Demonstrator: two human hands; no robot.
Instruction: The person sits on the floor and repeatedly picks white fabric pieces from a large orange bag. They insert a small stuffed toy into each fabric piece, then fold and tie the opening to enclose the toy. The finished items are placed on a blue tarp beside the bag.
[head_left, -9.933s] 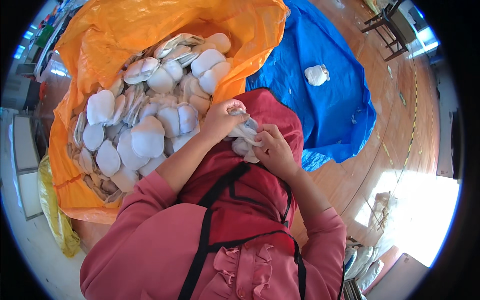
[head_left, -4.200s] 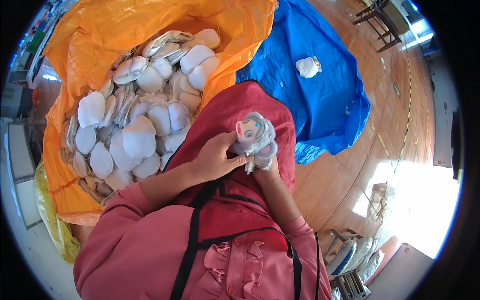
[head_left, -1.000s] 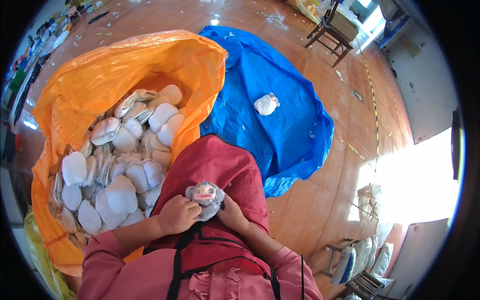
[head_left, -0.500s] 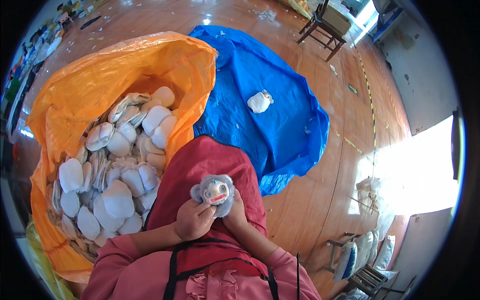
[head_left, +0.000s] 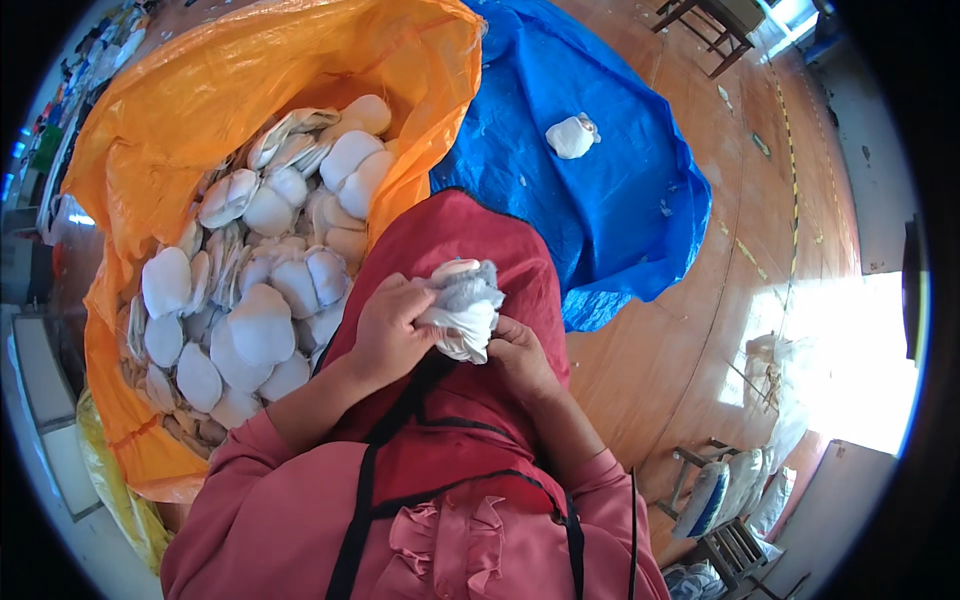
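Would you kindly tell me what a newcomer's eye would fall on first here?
Probably the big orange bag at the left, heaped with pale rounded pieces. Beside it lies blue plastic bearing a white bundle. Over the red apron, the left hand holds a grey-and-white bundle, the right hand touching it.

2 hands point(head_left: 388, 325), 1 gry-wht plush point(head_left: 468, 300), 1 wht bundle point(head_left: 571, 138), 1 orng bag point(head_left: 280, 60).

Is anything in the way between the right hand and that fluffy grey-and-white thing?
No, nothing visible is. The right hand is right at the lower right edge of the grey-and-white plush piece, and the left hand grips its left side. The orange sack and blue plastic sheet lie farther off.
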